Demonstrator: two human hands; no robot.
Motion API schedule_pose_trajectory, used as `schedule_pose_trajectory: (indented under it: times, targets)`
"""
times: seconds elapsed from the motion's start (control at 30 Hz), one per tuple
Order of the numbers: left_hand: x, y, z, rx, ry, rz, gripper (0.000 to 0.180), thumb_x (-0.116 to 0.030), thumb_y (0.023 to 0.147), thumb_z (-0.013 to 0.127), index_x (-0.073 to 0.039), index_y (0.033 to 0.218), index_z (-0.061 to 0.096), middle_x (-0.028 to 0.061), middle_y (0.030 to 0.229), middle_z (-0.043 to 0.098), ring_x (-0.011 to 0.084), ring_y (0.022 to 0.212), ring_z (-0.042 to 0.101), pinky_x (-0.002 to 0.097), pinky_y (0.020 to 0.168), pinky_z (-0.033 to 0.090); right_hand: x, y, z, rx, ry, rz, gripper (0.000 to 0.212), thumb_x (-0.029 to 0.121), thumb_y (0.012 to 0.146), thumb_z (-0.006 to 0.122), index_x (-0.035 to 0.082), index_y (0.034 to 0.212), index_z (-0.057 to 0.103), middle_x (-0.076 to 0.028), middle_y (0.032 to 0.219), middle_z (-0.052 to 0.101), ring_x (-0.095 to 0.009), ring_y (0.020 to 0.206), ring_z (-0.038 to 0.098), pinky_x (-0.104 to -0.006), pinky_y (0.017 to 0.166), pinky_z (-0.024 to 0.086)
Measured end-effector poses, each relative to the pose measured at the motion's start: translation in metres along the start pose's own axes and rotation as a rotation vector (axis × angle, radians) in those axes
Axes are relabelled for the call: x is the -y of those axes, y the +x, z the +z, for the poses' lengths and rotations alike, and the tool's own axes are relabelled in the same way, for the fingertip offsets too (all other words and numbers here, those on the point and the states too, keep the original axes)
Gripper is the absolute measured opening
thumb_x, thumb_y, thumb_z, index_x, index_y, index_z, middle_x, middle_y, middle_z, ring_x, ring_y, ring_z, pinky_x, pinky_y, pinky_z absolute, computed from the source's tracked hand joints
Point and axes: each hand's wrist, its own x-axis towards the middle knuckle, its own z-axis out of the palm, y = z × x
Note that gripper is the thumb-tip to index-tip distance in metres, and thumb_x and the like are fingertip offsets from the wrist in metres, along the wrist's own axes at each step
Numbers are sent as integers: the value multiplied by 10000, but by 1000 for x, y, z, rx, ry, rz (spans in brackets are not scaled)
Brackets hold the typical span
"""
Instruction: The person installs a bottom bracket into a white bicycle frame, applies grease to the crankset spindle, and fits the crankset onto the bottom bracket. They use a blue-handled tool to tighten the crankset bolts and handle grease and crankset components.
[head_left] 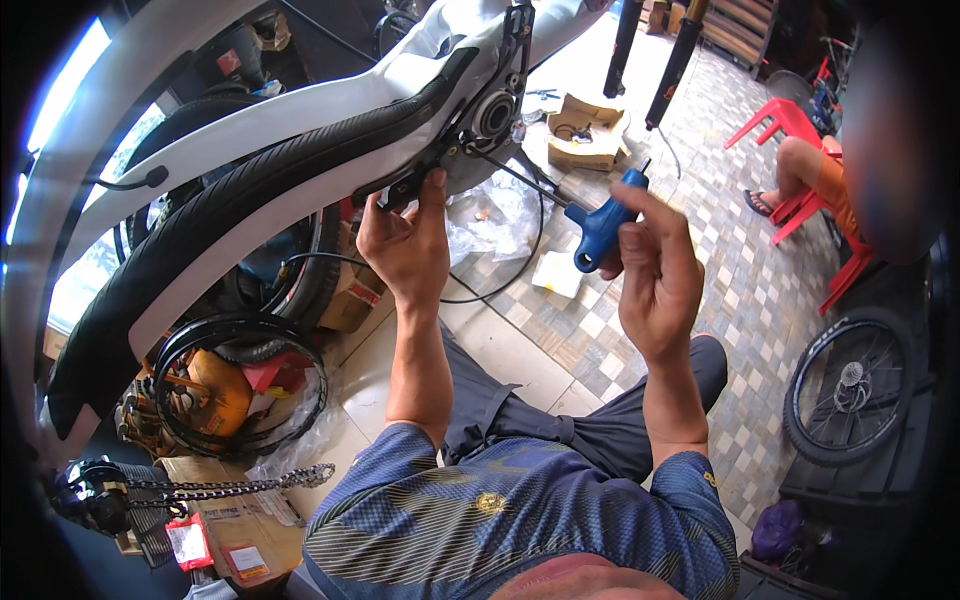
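Note:
A white bicycle frame (300, 130) with a black ribbed guard slants across the upper left. My left hand (407, 240) pinches a small black part (405, 190) against the frame's underside, below the round bottom bracket opening (494, 115). My right hand (655, 270) is closed round a blue T-handle hex key (606, 228). The key's long shaft points up and left, and its tip meets the frame close to the bracket opening. Whether the tip sits in a bolt head is too small to tell.
An open cardboard box (588, 130) and clear plastic wrapping (495, 215) lie on the checkered floor. A person (810, 170) sits at right by red plastic chairs (775, 122). A bicycle wheel (850, 385) stands lower right. At left are coiled black rims (240, 380) and a hanging chain (230, 490).

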Motion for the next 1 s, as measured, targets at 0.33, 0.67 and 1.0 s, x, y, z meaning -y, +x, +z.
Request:
schedule_pose_trajectory:
  times: [0.33,0.67,1.0]
  targets:
    - [-1,0,-1,-8,20,19,213,67,898,715,70,1104,662,106,1061,730,131,947,669,279,789,603,26,11,-19,-15,-786,-394,497,141,766,844,40,1234,709,-58,911,678,-214,805,648,-373,787,540]
    - [-3,0,1,-7,29,-10,195,62,899,715,64,1090,673,93,1034,736,122,926,669,266,770,591,3,-5,4,8,-135,-140,359,77,974,659,79,1331,616,-93,857,684,-177,672,667,-300,616,551]
    - [-2,1,0,2,60,23,206,16,896,738,60,1087,671,94,987,742,127,867,687,269,727,608,10,3,-13,-57,-962,-620,372,212,819,803,175,1187,768,9,1101,645,-197,1080,577,-309,895,475]
